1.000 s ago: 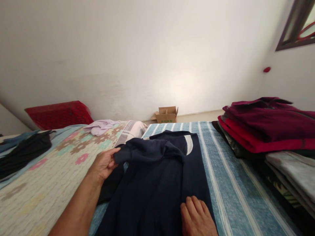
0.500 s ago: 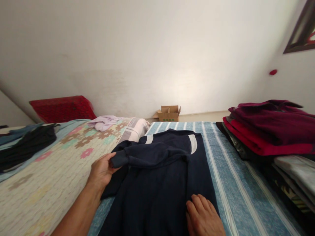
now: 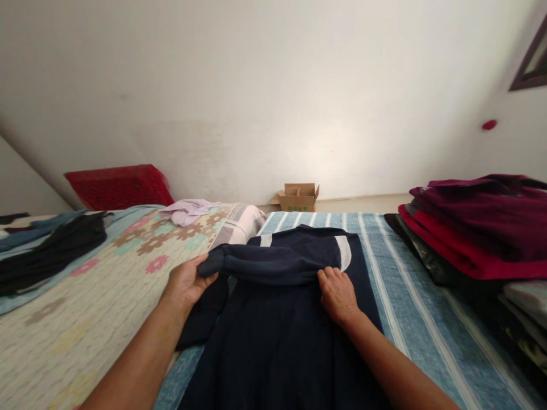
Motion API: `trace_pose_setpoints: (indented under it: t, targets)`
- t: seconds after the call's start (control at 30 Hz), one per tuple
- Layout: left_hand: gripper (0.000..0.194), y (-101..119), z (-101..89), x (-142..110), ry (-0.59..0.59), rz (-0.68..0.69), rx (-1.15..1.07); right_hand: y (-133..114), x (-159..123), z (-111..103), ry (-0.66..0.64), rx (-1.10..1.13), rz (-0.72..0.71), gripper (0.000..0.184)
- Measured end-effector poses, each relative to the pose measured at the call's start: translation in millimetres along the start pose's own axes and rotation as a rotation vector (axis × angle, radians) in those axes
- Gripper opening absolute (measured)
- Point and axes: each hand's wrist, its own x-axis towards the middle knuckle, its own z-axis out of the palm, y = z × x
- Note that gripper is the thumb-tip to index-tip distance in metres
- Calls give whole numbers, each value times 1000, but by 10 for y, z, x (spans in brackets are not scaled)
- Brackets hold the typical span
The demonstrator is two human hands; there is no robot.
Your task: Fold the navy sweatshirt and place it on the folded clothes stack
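Note:
A dark navy sweatshirt [image 3: 273, 336] with white shoulder patches lies spread on a blue striped sheet. One sleeve [image 3: 265, 263] is laid across its chest, pointing left. My left hand [image 3: 188, 282] pinches the cuff end of that sleeve between thumb and fingers. At the sleeve's other end, just below the right white patch, my right hand [image 3: 337, 290] has its fingertips closed on the fabric. The other sleeve [image 3: 205, 319] pokes out, partly covered, on the left side.
On the right rises a stack of folded clothes [image 3: 478, 228], maroon and red on top. Leftward lies a flowered bedspread [image 3: 119, 296] bearing a lilac cloth [image 3: 188, 210] and dark garments [image 3: 55, 250]. By the wall stand a cardboard box [image 3: 299, 199] and a red case-like object [image 3: 122, 188].
My right hand has moved up from the lower right of the sweatshirt to grip the sleeve near the shoulder. My left hand still holds the cuff, and the sleeve looks straighter.

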Motion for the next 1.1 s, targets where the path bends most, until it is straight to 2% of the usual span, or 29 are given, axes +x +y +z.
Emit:
trace_pose_setpoints:
  t: [0.17, 0.37, 0.5, 0.57, 0.63, 0.67, 0.7, 0.73, 0.8, 0.83, 0.87, 0.9, 0.93, 1.03, 1.1]
  targets:
    - [13, -119, -113, 145, 81, 49, 132, 63, -19, 64, 51, 84, 54, 19]
    - [16, -91, -34, 191, 93, 114, 239, 159, -40, 84, 94, 301, 170, 18]
    - [19, -59, -35, 220, 132, 184, 400, 196, -61, 132, 136, 405, 209, 22]
    - [19, -68, -63, 177, 179, 335, 543, 210, -65, 140, 150, 446, 231, 20]
    - [15, -127, -65, 61, 190, 664, 792, 226, -65, 139, 153, 484, 244, 16]
    - [11, -183, -47, -24, 138, 856, 943, 235, -64, 137, 151, 500, 244, 15]
    - [7, -260, -12, -124, 28, 1022, 1084, 244, -63, 134, 147, 513, 240, 13]
    - [4, -355, 39, -233, -145, 1116, 1182, 251, -63, 132, 142, 523, 235, 12]
    - [13, -584, 184, -447, -589, 1205, 1325, 261, -62, 127, 137, 539, 225, 11]
    - [16, -704, 271, -538, -760, 1235, 1376, 263, -62, 124, 138, 544, 222, 11]
    - [18, -819, 361, -613, -876, 1253, 1420, 264, -63, 121, 140, 548, 219, 11]
    - [18, -923, 450, -670, -939, 1260, 1480, 264, -63, 119, 143, 549, 216, 12]
    - [17, -1010, 534, -707, -954, 1259, 1556, 263, -64, 116, 144, 548, 214, 12]
    - [15, -1163, 720, -729, -903, 1226, 1734, 258, -65, 106, 143, 529, 209, 14]
    - [17, -1190, 782, -703, -886, 1191, 1770, 256, -64, 101, 139, 503, 200, 14]
